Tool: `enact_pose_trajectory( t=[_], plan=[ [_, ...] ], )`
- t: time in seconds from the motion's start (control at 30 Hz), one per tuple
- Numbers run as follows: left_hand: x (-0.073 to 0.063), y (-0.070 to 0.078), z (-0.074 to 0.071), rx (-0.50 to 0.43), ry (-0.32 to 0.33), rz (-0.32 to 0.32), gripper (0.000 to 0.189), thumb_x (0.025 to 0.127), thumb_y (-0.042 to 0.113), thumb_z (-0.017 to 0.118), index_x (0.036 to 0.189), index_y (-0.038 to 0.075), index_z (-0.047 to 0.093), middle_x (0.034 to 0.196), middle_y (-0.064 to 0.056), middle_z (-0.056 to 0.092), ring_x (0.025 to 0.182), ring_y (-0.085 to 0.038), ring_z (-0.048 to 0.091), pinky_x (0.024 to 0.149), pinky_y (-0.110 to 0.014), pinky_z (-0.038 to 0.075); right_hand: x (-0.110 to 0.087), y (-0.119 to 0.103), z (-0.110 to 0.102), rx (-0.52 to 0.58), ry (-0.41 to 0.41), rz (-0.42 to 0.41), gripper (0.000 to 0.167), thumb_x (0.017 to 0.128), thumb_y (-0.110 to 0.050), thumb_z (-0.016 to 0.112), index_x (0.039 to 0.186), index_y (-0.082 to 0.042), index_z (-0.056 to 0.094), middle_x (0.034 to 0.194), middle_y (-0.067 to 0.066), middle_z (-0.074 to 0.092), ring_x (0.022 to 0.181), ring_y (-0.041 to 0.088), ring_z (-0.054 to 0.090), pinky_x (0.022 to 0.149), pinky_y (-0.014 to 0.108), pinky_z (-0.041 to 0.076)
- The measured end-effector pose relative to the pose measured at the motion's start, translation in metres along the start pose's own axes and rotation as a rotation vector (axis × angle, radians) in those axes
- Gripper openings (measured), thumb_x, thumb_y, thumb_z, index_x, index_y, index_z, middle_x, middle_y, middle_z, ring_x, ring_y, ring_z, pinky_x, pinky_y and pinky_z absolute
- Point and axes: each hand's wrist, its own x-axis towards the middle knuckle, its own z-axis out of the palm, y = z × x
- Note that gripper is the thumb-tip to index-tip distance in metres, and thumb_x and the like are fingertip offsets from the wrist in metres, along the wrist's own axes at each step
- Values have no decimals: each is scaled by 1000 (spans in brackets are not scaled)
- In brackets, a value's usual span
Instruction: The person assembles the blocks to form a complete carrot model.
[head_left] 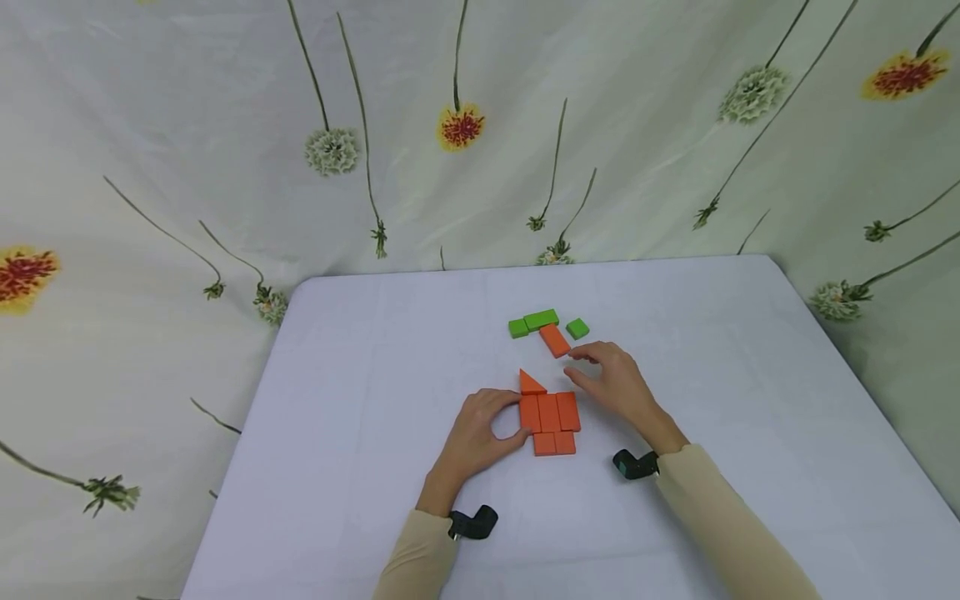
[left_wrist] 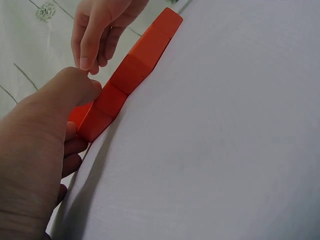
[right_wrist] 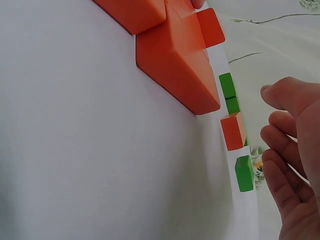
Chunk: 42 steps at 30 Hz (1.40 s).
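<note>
Several orange blocks (head_left: 548, 412) lie side by side on the white table, a shorter pair in front of a row of longer ones. An orange triangular block (head_left: 530, 384) points away at the row's back left. My left hand (head_left: 478, 429) holds the leftmost block, thumb at its front corner and fingers at its back corner. In the left wrist view, the thumb touches the orange side faces. My right hand (head_left: 617, 382) hovers with fingers loosely bent and nothing between them, just right of a loose orange block (head_left: 555, 341). In the right wrist view, that hand (right_wrist: 300, 135) is empty too.
Behind the loose orange block lie a long green block (head_left: 542, 319) and a small green block (head_left: 518, 328), touching. Another small green block (head_left: 577, 328) sits apart to the right. A flowered cloth (head_left: 480, 192) hangs behind the table's far edge.
</note>
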Motion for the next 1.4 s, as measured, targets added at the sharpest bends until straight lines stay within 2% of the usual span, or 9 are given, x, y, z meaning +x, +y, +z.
enact_pose_trajectory(
  t=[0.4,0.67,0.9,1.17,1.4],
  plan=[
    [1,1,0,-6,-3,4,45,87,31,82,126,13,70,123,0,72,117,-18,63,103,-42,50,23,11,17,19,28,158,40,91,-28,79,121,-2,71,112,13,72,103,30,63,92,46,54],
    [0,1,0,-10,-16,-13,45,87,31,82,127,13,70,124,1,72,118,-18,63,106,-42,49,33,10,24,-2,-2,207,38,90,-31,80,115,-4,72,107,11,73,101,29,64,93,46,54],
    [1,2,-1,-8,-9,-10,45,87,31,82,126,13,70,123,1,72,118,-18,63,104,-42,49,36,8,22,-2,-12,238,34,91,-28,78,112,-3,71,105,13,73,98,29,65,90,45,55],
    [1,1,-1,-3,-12,-14,46,87,32,82,127,13,70,123,1,72,118,-18,62,104,-42,49,32,7,15,30,-14,287,36,91,-27,74,117,-2,72,107,13,73,100,29,65,91,45,55],
    [1,0,0,1,-22,-27,46,87,33,82,127,14,70,123,2,72,118,-17,62,105,-41,48,25,5,8,50,-10,276,38,91,-26,74,121,-3,71,114,14,72,108,31,66,96,47,54]
  ],
)
